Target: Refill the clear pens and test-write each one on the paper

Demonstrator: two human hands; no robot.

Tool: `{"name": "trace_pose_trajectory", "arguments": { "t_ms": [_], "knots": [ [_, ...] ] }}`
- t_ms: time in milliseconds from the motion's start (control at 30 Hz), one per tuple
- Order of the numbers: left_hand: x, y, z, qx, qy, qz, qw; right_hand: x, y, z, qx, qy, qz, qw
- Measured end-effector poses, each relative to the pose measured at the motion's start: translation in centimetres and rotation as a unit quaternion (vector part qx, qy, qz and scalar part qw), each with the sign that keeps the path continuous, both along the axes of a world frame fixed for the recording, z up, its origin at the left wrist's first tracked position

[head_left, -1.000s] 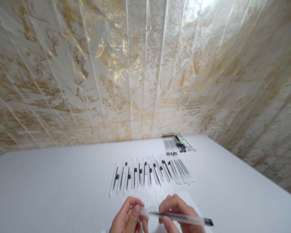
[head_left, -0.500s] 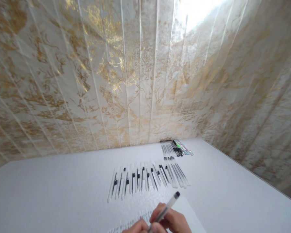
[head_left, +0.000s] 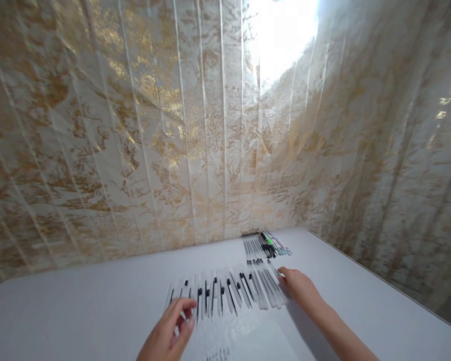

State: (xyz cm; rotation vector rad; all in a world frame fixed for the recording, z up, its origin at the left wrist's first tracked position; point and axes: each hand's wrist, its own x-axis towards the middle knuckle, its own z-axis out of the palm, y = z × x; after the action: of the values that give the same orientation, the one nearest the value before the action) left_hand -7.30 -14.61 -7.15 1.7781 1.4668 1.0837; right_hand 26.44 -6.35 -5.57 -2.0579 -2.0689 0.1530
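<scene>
My left hand [head_left: 173, 326] hovers at the left end of a row of clear pen barrels and black refills [head_left: 231, 296], its fingers curled apart with nothing between them. At the row's right end, my right hand [head_left: 295, 283] has its fingertips closed on a slim pen piece [head_left: 272, 266], which lies slanting up and left from them. Small black caps [head_left: 254, 261] sit just left of that piece. Below the row lies a pale sheet [head_left: 261, 341] with small marks to its left.
Farther back on the white table [head_left: 78, 301] lie more thin refills [head_left: 252, 246] and several coloured and black pens [head_left: 272, 244], one with a green part. A gold-patterned curtain [head_left: 154, 150] stands behind the table.
Both hands have parted from the capped pen they held together near the front. My left hand moved left and opened; my right reached forward to the row's right end. The view shifted slightly.
</scene>
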Motion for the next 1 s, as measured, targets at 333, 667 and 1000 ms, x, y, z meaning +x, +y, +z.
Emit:
{"name": "trace_pose_trajectory", "arguments": {
  "t_ms": [333,667,1000],
  "knots": [
    [-3.2,4.5,0.6,-0.100,0.383,0.094,0.914,0.0,0.5,-0.7,0.005,-0.053,0.005,0.999],
    [-1.2,5.0,0.9,-0.117,0.454,0.123,0.875,-1.1,-0.2,1.0,0.055,-0.010,0.043,0.998],
    [-0.5,6.0,-0.1,-0.068,0.501,0.169,0.846,-6.2,-1.3,9.2,0.213,0.114,0.137,0.961]
  ]
}}
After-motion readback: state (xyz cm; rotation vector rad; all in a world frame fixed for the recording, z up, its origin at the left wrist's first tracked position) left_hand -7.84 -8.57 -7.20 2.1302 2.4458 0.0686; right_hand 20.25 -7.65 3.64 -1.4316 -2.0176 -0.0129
